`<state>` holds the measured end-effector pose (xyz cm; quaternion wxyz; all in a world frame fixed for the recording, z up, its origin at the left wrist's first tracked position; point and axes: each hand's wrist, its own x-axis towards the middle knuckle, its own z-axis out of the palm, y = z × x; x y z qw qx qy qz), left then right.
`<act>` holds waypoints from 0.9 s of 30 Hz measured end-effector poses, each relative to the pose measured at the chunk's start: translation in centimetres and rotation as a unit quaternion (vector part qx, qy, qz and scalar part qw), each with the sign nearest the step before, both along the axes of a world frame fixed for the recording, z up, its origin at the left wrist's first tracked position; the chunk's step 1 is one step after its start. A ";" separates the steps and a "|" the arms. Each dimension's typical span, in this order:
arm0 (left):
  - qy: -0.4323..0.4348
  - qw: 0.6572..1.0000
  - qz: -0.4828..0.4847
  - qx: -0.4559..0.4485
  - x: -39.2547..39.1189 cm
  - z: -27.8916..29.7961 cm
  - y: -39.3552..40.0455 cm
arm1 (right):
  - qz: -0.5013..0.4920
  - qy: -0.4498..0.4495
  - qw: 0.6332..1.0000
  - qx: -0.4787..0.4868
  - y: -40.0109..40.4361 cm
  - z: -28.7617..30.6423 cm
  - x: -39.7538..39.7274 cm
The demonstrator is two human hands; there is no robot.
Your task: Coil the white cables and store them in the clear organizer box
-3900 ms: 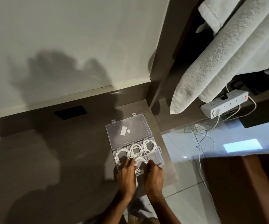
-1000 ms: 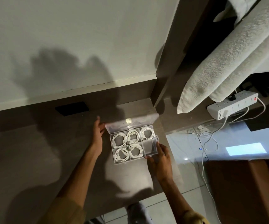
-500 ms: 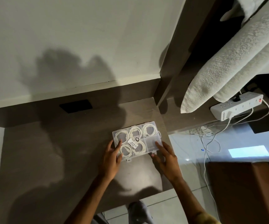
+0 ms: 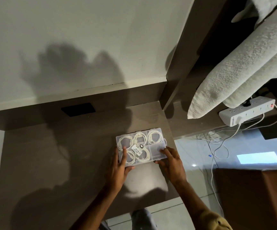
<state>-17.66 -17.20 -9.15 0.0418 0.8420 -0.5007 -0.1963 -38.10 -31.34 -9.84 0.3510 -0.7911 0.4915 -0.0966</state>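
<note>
The clear organizer box [image 4: 156,130] lies flat on the brown table with its lid down. Several coiled white cables [image 4: 154,137] show through the lid, each in its own compartment; the near right compartment looks empty. A small label with a barcode sits on the middle of the lid. My left hand [image 4: 117,170] grips the box's near left corner, thumb under the front edge, fingers on the lid. My right hand [image 4: 171,161] presses its fingers on the near right part of the lid and front edge.
The brown table [image 4: 51,163] ends just right of the box, with white floor tiles beyond. A white power strip [image 4: 245,113] with loose cables sits at right under hanging white towels [image 4: 244,63]. A dark socket plate [image 4: 78,109] is on the back ledge.
The lid, open a second ago, has been swung down onto the box. Both hands moved to the box's near edge and now press on it.
</note>
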 end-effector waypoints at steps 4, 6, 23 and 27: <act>-0.044 0.999 -0.018 0.000 0.5 -1.7 0.8 | 0.055 0.021 0.998 -0.038 -0.3 0.1 -0.3; -0.062 0.998 -0.004 -0.019 0.6 -2.6 0.9 | 0.053 0.022 0.997 -0.046 -0.2 -0.7 -0.6; 0.138 0.961 0.162 -0.177 4.1 -0.8 -8.1 | -0.011 0.060 0.996 -0.059 -7.3 -0.1 7.1; 0.152 0.975 0.108 -0.122 5.9 -1.0 -11.5 | -0.051 0.109 0.993 0.010 -10.7 1.3 9.5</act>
